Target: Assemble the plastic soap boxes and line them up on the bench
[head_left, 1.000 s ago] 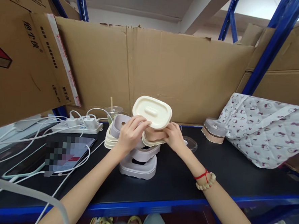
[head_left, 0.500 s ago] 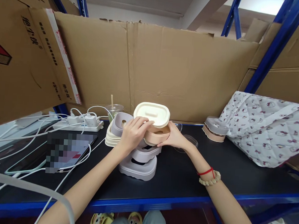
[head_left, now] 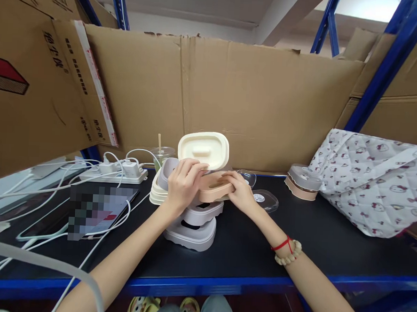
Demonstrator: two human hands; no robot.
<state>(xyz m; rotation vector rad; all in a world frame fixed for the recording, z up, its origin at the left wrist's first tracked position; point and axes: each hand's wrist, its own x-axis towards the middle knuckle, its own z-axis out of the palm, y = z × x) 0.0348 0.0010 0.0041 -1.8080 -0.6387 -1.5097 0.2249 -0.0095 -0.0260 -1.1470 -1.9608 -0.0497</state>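
- The left hand (head_left: 184,185) pinches the cream lid (head_left: 203,148) by its near edge, tilting its smooth, rounded face up, probably for a clear view.
- The right hand (head_left: 240,191) is clamped on the matte peach frame (head_left: 213,193) below, apparently steadying its oblong rim.
- Wavy-edged grey covers (head_left: 191,239) sit stacked beneath, likely saving space on the surface (head_left: 252,248).

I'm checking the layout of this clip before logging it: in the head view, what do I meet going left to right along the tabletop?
Blurred-screen device, cup with straw, left hand, peach piece, right hand, flat clear lid, clear-topped peach container, patterned bag.
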